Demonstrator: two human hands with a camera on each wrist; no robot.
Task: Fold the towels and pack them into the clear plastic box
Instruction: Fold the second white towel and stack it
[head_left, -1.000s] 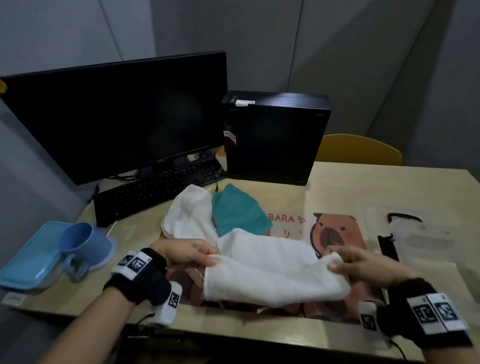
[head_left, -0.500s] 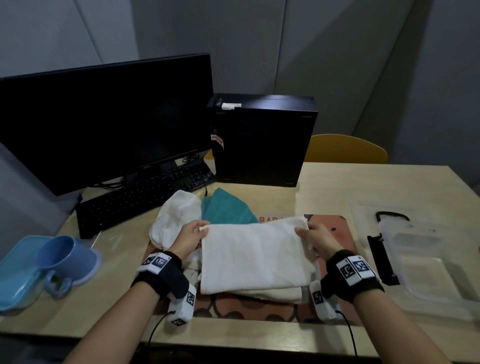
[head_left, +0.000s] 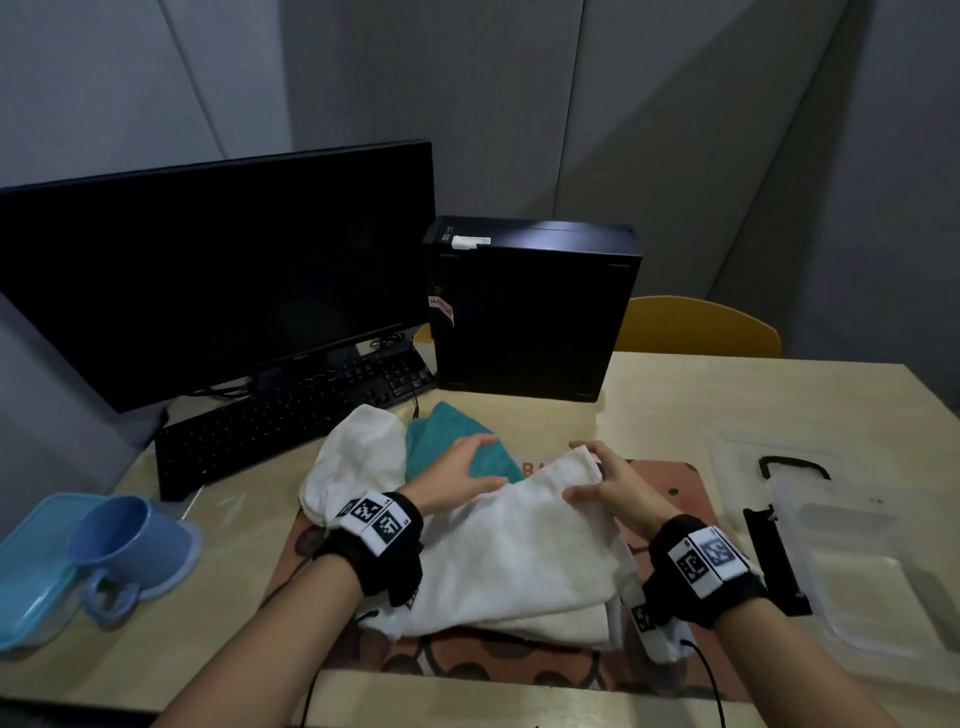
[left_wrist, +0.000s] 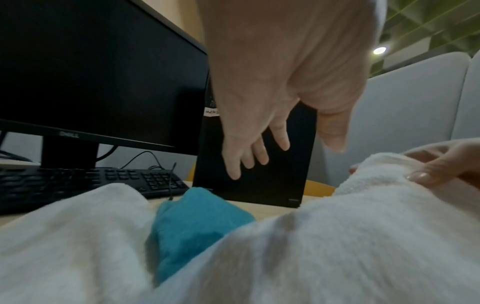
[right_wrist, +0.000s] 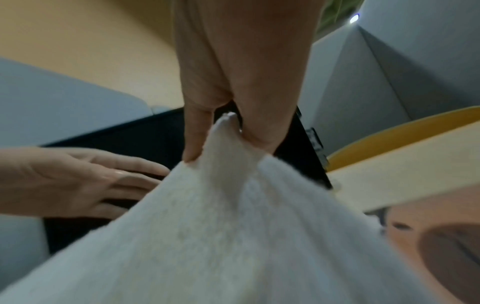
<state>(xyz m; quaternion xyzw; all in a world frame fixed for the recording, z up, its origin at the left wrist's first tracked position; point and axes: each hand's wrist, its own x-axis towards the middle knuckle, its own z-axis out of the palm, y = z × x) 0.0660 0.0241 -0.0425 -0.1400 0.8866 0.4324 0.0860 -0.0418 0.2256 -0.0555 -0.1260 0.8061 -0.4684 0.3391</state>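
Observation:
A white towel (head_left: 519, 561) lies folded on the patterned mat (head_left: 670, 483) in front of me. My right hand (head_left: 605, 483) pinches its far right corner, thumb and fingers closed on the cloth (right_wrist: 226, 139). My left hand (head_left: 462, 470) hovers flat above the towel's far left edge, fingers straight (left_wrist: 246, 156), holding nothing. Behind it lie a teal towel (head_left: 452, 441) and a second white towel (head_left: 358, 467), both crumpled. The clear plastic box (head_left: 857, 561) stands open at the right, with its black-handled lid (head_left: 779, 478) beside it.
A black monitor (head_left: 218, 280), keyboard (head_left: 280, 421) and computer tower (head_left: 530, 312) fill the back of the table (head_left: 779, 395). A blue cup (head_left: 124, 540) rests on a blue container (head_left: 31, 566) at the left. A yellow chair back (head_left: 696, 327) shows behind.
The near half of the towel was brought over to the far edge, folding it. My left hand has let go of its corner and opened; the right still pinches its corner.

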